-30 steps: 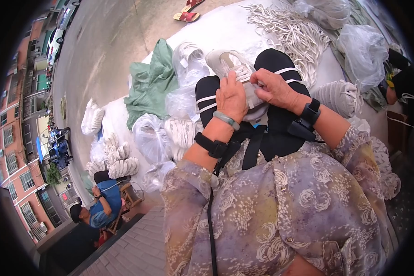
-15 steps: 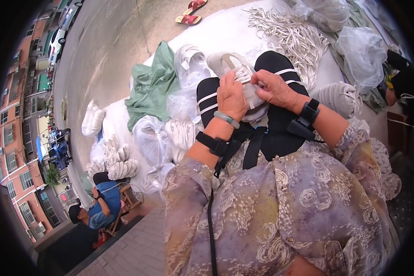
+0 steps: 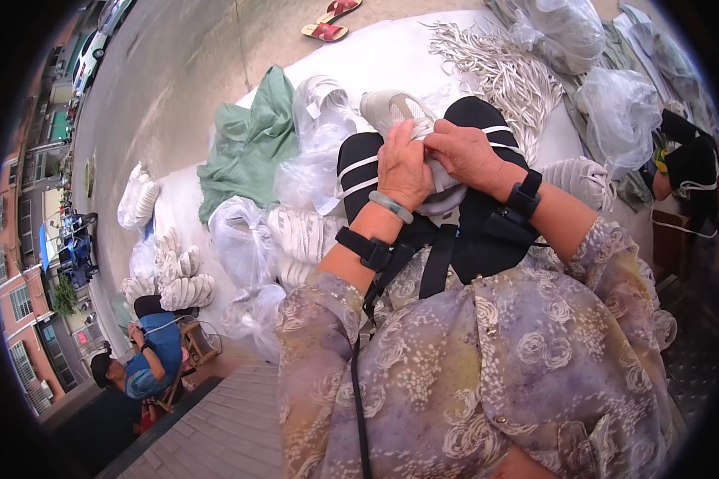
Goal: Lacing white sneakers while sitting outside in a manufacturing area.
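A pale grey-and-white sneaker (image 3: 385, 104) lies between my knees, its toe pointing away from me. My left hand (image 3: 403, 169) is bent over the sneaker's left side, fingers curled at the lacing. From the right, my right hand (image 3: 465, 158) pinches with thumb and forefinger at the white shoelace (image 3: 425, 126), close to my left fingertips. Both hands cover much of the upper, so the exact run of the lace there is hidden. White laces are also looped around my black-clad knees (image 3: 473, 120).
A heap of loose white laces (image 3: 519, 88) spreads on the white sheet (image 3: 383, 49) ahead. To the left are a green cloth (image 3: 252, 148), clear plastic bags (image 3: 244, 239) and lace bundles (image 3: 299, 235). Another lace bundle (image 3: 579, 182) sits right. A seated person (image 3: 156, 351) works far left.
My right hand has shifted left and slightly up, closer to my left hand over the sneaker. The surroundings slide a little leftward as the view turns.
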A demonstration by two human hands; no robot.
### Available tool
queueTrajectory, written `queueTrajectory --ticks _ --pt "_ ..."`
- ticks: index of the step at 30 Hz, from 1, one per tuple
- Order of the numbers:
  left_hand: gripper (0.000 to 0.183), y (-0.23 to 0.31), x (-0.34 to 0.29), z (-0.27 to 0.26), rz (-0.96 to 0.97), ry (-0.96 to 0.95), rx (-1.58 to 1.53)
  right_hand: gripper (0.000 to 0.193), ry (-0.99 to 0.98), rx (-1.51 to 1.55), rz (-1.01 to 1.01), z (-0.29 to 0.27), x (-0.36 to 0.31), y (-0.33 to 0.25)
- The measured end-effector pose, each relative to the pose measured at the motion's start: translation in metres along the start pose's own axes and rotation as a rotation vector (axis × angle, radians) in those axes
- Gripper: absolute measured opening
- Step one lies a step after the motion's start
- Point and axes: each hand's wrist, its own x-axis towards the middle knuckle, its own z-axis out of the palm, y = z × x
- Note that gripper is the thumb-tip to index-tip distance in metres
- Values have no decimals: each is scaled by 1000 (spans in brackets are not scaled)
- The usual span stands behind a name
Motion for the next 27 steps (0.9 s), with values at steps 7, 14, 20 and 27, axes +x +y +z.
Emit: queueTrajectory --ticks 7,14,20,27 --pt "25 7 4 -11 -15 -104 87 15 -151 -222 -53 -16 3 -10" --pt "22 9 3 -15 15 -106 192 9 -44 -342 54 -86 -77 35" --pt "15 4 -1 -27 46 123 148 3 -49 -515 395 -138 -135 80" --pt "11 9 1 -80 39 199 172 15 46 -199 -2 -83 -68 32"
